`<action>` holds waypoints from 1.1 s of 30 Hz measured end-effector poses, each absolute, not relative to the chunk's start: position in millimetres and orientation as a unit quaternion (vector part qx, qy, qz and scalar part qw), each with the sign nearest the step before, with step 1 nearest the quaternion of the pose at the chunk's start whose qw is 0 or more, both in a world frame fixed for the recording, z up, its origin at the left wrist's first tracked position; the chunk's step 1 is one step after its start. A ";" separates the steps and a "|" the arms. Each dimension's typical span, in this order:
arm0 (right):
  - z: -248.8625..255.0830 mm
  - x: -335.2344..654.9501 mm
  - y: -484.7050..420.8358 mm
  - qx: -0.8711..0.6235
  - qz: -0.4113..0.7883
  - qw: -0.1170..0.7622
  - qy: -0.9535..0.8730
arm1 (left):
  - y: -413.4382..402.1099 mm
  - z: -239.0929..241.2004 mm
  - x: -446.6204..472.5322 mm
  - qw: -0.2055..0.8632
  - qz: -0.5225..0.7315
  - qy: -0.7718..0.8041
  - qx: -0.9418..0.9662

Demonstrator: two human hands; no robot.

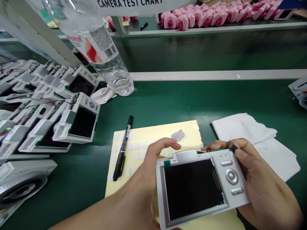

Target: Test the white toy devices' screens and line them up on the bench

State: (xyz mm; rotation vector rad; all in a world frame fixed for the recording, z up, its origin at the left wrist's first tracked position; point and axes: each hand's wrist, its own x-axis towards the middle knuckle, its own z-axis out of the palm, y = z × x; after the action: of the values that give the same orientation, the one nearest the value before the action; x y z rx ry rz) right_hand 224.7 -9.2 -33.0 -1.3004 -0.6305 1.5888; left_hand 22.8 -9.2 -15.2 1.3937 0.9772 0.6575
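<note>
A white toy camera back with a dark screen and silver buttons is held low in the middle, screen toward me. My left hand grips its left edge, fingers curled over the top. My right hand holds its right side, thumb and fingertip at the top right corner by a small dark part. Beneath lies a pale yellow sheet carrying rows of small white pads.
A black marker lies at the sheet's left edge. Several white camera shells are stacked at left. A clear water bottle stands behind, a white cloth lies at right, and pink toy cameras line the far shelf.
</note>
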 end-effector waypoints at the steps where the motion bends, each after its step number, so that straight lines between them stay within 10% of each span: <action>1: -32.2 224.9 -8.1 -0.528 0.647 0.485 -0.260 | -8.4 -16.0 21.9 0.597 0.284 0.415 0.625; 12: -31.9 231.8 -13.0 -0.424 0.554 0.576 -0.427 | 2.3 -26.7 18.9 0.391 0.316 0.334 0.797; 33: -30.4 228.0 -3.4 -0.468 0.707 0.458 -0.268 | 1.9 -14.0 20.6 0.526 0.253 0.457 0.672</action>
State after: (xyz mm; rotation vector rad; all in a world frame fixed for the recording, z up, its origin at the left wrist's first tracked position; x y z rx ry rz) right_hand 228.0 -3.4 -30.4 -1.1530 -0.6595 1.7423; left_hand 20.6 1.9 -14.0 1.6063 1.0926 0.6041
